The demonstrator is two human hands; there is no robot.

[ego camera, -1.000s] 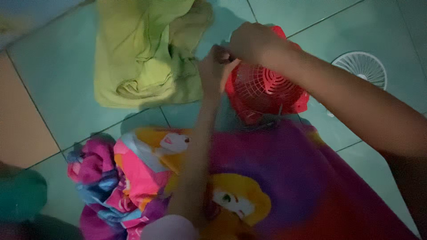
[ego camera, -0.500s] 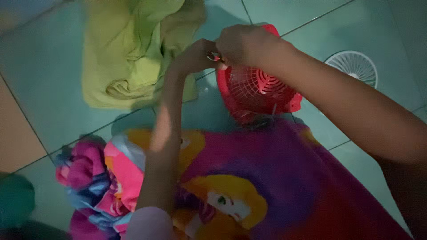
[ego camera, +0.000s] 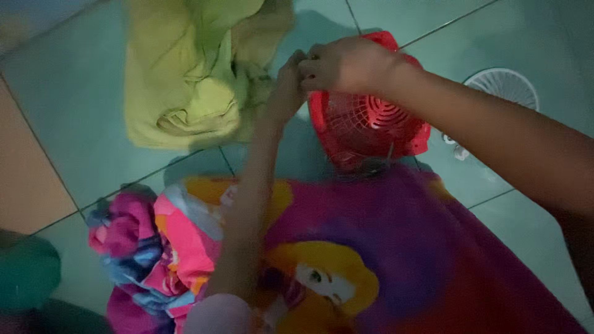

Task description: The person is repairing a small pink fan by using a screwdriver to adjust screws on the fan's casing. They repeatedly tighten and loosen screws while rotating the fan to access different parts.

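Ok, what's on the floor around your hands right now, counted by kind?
Red fan housing, which the left hand and right hand meet over: 1
White fan grille: 1
Cloths: 2, a yellow-green cloth and a purple and pink cartoon-print blanket
Dark green item at the left edge, too dim to identify: 1
Total: 5

The floor (ego camera: 74, 105) is laid with large pale teal tiles, their thin dark grout lines running at a slant across the view. At the left edge one tile (ego camera: 25, 179) is a warm beige-tan instead of teal. The light is dim and bluish, leaving soft shadows and a dull sheen on the glaze. In the lower left corner a dark green shape (ego camera: 25, 272) sits blurred in shadow. No wall, window or furniture comes into view.
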